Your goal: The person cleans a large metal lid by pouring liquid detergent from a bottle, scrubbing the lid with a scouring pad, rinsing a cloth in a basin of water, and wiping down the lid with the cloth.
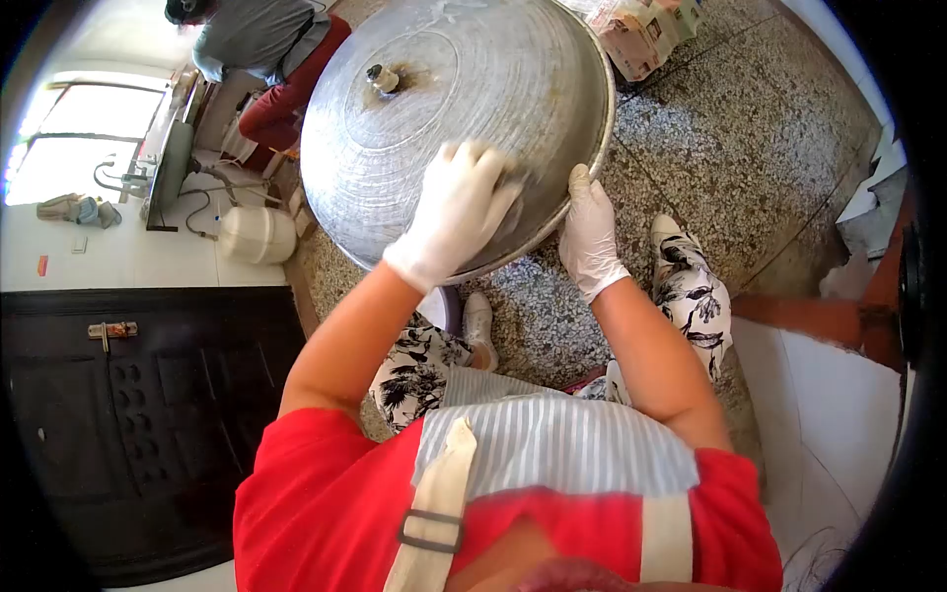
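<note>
A large round metal lid [395, 178] with a small knob [383, 78] is tilted in front of me, its surface streaked and brown-stained around the knob. My left hand [456, 209], in a white glove, presses on the lower part of the lid with curled fingers. Something greyish and blurred shows beside those fingers, too unclear to name. At the lid's lower right edge, my right hand [590, 229], also gloved, grips the rim with the thumb on top. The fingers under the rim are partly hidden.
Another person [261, 44] bends near a sink [174, 163] at the upper left. A white tank [258, 235] sits below it. A dark door [148, 414] is at the lower left. Printed bags [639, 39] lie on the speckled floor [769, 128] behind the lid.
</note>
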